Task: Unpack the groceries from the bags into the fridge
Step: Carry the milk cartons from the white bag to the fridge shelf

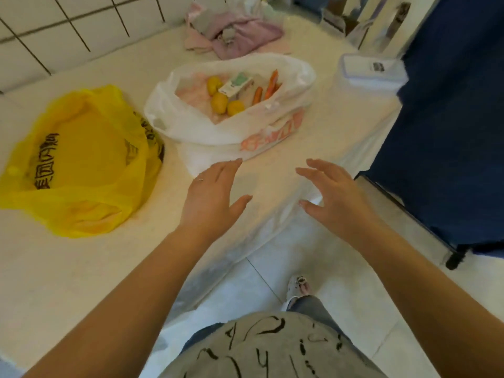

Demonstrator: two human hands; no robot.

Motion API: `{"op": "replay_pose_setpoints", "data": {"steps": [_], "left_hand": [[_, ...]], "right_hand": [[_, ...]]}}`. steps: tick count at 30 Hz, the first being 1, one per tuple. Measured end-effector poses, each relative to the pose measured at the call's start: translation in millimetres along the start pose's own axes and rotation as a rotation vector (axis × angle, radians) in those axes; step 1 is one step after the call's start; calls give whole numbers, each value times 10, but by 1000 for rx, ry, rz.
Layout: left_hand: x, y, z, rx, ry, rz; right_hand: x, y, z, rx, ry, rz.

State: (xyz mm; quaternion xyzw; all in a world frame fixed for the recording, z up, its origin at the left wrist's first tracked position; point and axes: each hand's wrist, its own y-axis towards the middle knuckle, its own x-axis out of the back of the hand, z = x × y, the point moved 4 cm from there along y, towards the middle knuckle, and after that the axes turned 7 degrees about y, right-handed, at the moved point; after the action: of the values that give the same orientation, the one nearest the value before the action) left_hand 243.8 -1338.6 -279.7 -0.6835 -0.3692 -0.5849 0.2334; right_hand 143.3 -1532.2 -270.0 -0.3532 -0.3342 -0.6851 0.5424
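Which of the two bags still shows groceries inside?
The white bag, right of the yellow bag: its open mouth shows yellow fruits, carrots and a carton. The yellow one shows nothing.

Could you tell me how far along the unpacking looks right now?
Nothing looks unpacked yet. Both the left hand and right hand hover open and empty before the white bag, which holds yellow fruit, carrots and a carton. The yellow bag lies flat. No fridge shows.

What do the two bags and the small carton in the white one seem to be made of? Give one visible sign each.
Yellow bag: thin glossy plastic film, crinkled and translucent.
White bag: the same sort of film, its contents showing faintly through.
Carton: probably printed cardboard, with flat faces and sharp edges.
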Motion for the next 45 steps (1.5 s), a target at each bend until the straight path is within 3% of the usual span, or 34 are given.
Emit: {"op": "replay_pose_setpoints", "data": {"steps": [7, 15, 22, 28, 35, 41, 45], "left_hand": [[-55, 800, -338, 141, 17, 6], [-171, 1460, -99, 197, -33, -111], [-367, 2152, -25, 167, -115, -89], [-633, 2464, 59, 365, -225, -9], [-864, 2414, -66, 550, -241, 137], [-955, 2272, -337, 551, -133, 287], [-943, 2228, -533, 516, -97, 255]], "right_hand": [[453, 1094, -818, 119, -63, 129], [425, 2092, -793, 406, 71, 190], [431, 2755, -888, 451, 50, 235], [121, 3325, -774, 568, 59, 346], [-325, 3500, -950, 725, -231, 730], [-166, 3371, -1041, 886, -175, 701], [-86, 3243, -1190, 1016, -105, 688]]}}
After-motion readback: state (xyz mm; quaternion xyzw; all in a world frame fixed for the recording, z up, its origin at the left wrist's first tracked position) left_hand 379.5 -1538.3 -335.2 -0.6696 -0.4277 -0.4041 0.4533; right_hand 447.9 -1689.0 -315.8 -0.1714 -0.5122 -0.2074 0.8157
